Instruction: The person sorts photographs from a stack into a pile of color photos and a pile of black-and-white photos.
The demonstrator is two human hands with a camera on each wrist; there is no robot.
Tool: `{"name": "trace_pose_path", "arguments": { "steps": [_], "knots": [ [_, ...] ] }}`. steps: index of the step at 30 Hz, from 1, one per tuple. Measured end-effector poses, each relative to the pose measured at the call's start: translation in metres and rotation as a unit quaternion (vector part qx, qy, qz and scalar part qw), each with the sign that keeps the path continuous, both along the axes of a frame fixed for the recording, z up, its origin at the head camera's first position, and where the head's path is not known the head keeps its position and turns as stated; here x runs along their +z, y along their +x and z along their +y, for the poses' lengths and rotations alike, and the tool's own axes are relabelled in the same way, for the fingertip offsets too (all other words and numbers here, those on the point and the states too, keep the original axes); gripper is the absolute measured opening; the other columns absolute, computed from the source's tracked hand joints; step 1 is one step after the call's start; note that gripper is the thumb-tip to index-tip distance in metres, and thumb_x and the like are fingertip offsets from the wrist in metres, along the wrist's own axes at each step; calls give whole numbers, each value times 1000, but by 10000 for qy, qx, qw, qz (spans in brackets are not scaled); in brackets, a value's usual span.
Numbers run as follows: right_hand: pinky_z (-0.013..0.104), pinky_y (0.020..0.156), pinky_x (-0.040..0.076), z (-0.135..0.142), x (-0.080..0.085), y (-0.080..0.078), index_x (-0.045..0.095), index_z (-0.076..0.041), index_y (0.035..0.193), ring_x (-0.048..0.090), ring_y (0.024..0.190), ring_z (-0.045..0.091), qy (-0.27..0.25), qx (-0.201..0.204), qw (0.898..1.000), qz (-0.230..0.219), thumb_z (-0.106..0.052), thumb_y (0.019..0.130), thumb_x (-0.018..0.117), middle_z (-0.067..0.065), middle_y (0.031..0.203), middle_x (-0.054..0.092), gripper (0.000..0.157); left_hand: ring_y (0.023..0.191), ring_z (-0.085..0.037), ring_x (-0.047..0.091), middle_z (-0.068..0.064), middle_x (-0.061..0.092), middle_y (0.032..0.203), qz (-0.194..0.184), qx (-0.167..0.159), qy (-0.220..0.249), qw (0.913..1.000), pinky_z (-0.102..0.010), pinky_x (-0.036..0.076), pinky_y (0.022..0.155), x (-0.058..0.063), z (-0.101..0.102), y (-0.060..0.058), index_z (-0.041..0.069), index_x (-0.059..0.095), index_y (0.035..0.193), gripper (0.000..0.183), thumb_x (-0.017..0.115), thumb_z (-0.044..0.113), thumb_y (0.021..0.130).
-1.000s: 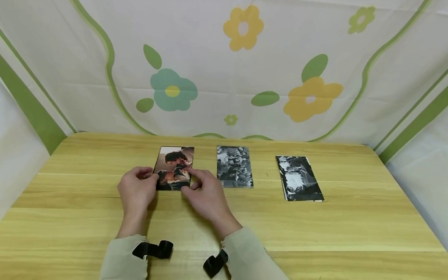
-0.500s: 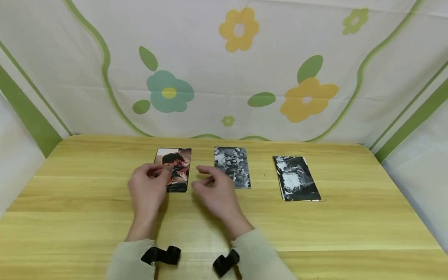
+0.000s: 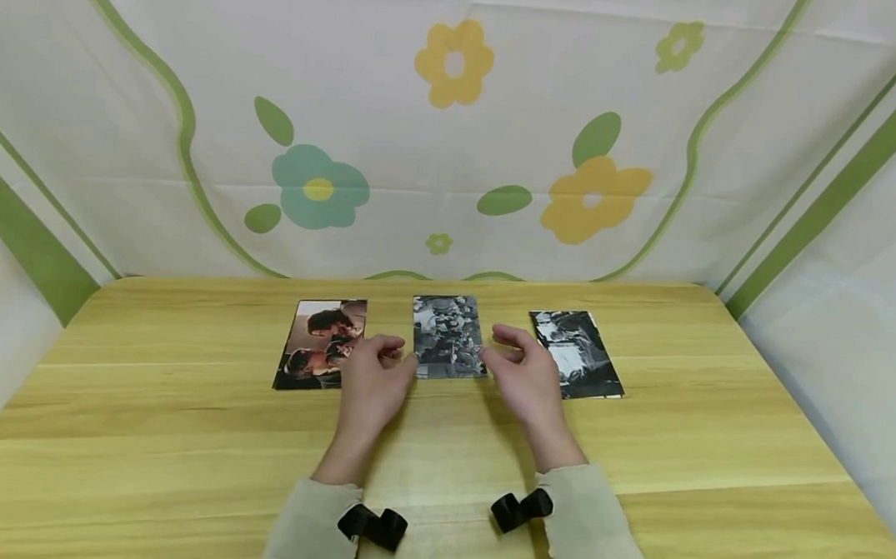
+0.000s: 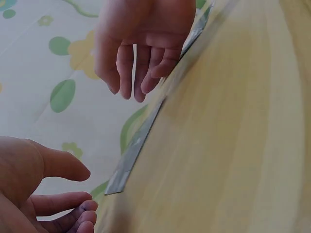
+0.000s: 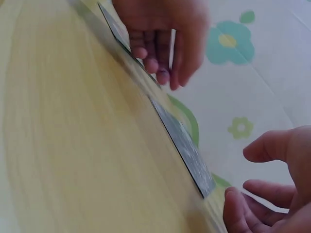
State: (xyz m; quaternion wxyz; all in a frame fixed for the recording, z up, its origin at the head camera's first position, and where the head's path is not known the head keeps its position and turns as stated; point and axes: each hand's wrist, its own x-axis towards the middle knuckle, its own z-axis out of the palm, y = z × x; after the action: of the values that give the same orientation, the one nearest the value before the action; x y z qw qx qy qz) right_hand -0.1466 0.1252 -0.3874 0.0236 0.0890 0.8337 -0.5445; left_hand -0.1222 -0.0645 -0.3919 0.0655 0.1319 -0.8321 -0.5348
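Three groups of photo prints lie along the back of the table. In the middle is a black-and-white crowd photo (image 3: 447,336), also seen edge-on as a thin grey strip in both wrist views. My left hand (image 3: 374,383) hovers at its left edge, fingers loosely bent and holding nothing. At its right edge is my right hand (image 3: 524,379), with thumb and fingers apart. Partly behind the left hand lies a colour photo (image 3: 318,340) of people. The right hand overlaps a dark black-and-white photo (image 3: 583,356), whose white edges suggest a stack.
The light wooden table (image 3: 185,460) ends at a white cloth backdrop (image 3: 397,77) with printed flowers. Similar cloth hangs at both sides. A black band with a small camera (image 3: 377,527) sits on each sleeve cuff.
Both hands have released the left colour photo and moved right to either side of the middle photo. The head view has turned slightly. The photos still lie in a row.
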Motion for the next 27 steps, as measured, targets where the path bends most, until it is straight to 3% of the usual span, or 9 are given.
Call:
{"name": "trace_pose_path", "arguments": {
  "steps": [6,11,19,27],
  "knots": [
    [28,78,52,2,-6,0,60,-11,152,66,111,25,117,196,9996,-156,-22,97,75,8,149,67,58,111,-34,50,-19,60,116,-266,-394,-648,9968,-49,48,96,-9,10,-1,-10,61,144,61,79,15,91],
    [29,73,50,-5,-7,1,66,-12,148,65,95,20,451,268,9986,21,-24,95,76,6,142,72,55,114,-36,45,-19,56,115,-241,-497,-907,9943,-53,38,99,-13,16,-1,-8,58,148,67,81,19,92],
    [28,69,49,-9,-5,0,67,-12,145,62,90,17,260,196,9995,15,-22,93,77,7,140,73,54,121,-38,46,-20,57,122,-243,-237,-379,9987,-59,36,109,-10,16,-2,-3,63,146,58,79,16,92],
    [26,64,48,-10,-7,3,72,-19,138,60,87,16,-71,-104,9999,112,-17,92,79,7,121,75,47,109,-32,60,-20,68,121,-46,40,318,9995,-44,48,94,-7,13,-2,-2,69,139,44,73,6,95]
  ]
}}
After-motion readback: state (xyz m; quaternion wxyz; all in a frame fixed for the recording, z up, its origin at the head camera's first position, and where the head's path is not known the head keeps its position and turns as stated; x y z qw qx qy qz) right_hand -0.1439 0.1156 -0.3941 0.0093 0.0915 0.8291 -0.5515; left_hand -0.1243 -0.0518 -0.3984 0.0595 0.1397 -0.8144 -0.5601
